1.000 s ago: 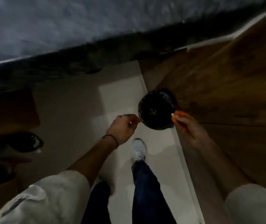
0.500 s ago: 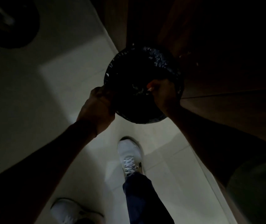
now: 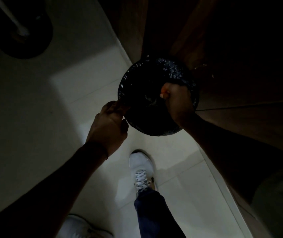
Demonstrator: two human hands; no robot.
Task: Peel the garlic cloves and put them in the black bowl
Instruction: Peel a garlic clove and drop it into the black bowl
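Fingers of the left hand (image 3: 109,124) are pinched on the left rim of a round black bin lined with a plastic bag (image 3: 154,83), right of centre in the frame. Over the bin's mouth the right hand (image 3: 176,98) is curled closed; what it holds cannot be told in the dim light. A white shoe (image 3: 141,167) is planted on the pale floor (image 3: 68,93) below. No garlic or black bowl can be made out.
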